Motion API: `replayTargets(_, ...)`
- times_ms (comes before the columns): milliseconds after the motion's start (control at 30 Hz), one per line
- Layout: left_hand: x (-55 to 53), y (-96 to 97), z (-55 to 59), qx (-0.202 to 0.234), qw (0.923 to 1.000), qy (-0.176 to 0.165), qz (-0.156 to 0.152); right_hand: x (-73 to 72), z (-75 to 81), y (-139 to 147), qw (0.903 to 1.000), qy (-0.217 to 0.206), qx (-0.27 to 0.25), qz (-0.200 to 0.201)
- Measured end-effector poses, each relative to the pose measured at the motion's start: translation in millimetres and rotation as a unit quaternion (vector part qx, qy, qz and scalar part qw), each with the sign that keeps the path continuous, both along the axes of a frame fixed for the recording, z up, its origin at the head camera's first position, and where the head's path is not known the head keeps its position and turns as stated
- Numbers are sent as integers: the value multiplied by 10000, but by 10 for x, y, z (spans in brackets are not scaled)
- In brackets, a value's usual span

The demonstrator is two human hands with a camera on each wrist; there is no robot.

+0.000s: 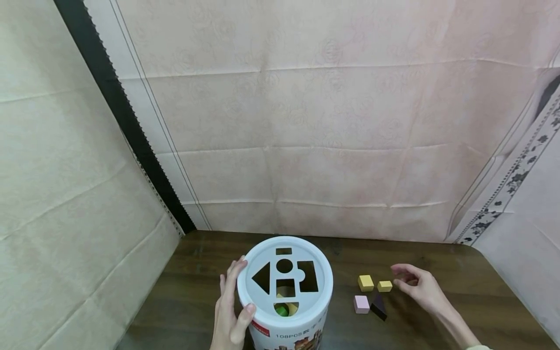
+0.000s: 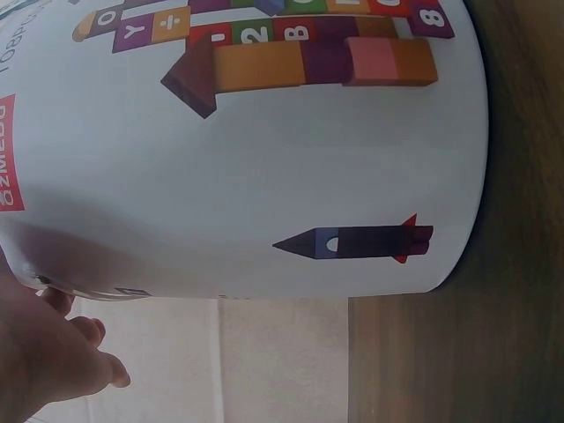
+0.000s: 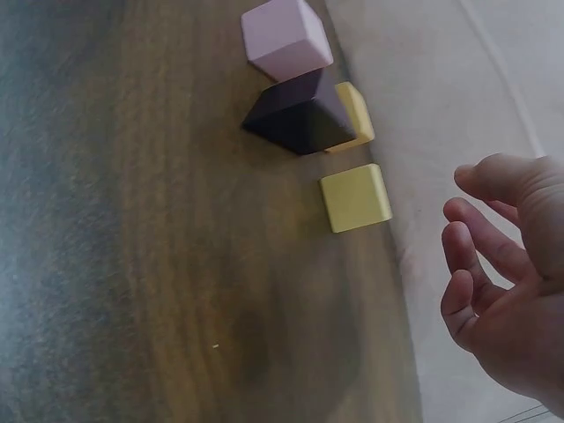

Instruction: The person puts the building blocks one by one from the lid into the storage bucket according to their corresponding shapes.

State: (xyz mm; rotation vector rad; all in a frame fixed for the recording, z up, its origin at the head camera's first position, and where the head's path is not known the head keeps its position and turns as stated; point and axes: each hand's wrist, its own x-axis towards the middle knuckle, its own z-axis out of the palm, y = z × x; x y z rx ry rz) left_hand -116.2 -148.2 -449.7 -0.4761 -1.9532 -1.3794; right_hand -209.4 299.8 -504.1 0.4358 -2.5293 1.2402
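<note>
My left hand (image 1: 230,311) holds the left side of a white bucket (image 2: 220,167) near its rim, thumb at the front and fingers spread along the edge. Its light-blue lid (image 1: 268,256) has several cut-out shapes. Through one opening, a green piece (image 1: 282,309) shows inside. To the right, my right hand (image 1: 422,289) hovers with loosely bent fingers beside a small yellow block (image 1: 385,286), holding nothing. Close by lie a yellow cube (image 1: 365,283), a pink cube (image 1: 361,304) and a dark triangular block (image 1: 378,307).
The brown wooden tabletop (image 1: 188,287) carries the bucket and blocks. Pale cloth walls (image 1: 328,146) rise behind it and at both sides. Printed block pictures and lettering cover the bucket's side.
</note>
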Motion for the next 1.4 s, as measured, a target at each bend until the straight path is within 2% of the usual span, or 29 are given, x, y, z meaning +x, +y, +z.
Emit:
replayTargets(133,6,-1,4,-4,10000,-16,-7,4,-56,11,9997,-255,-14,-69)
replayTargets(600,4,-2,-1,-10,10000,-3,12,-26,-210,28,9985,-537,-127,-27)
replayTargets(1033,0,-5,4,-50,10000,31,21,-78,-297,40,9988,-478,43,92)
replayTargets(1400,4,-3,5,-49,10000,5,19,-80,-275,3,9939,-1090,130,-113)
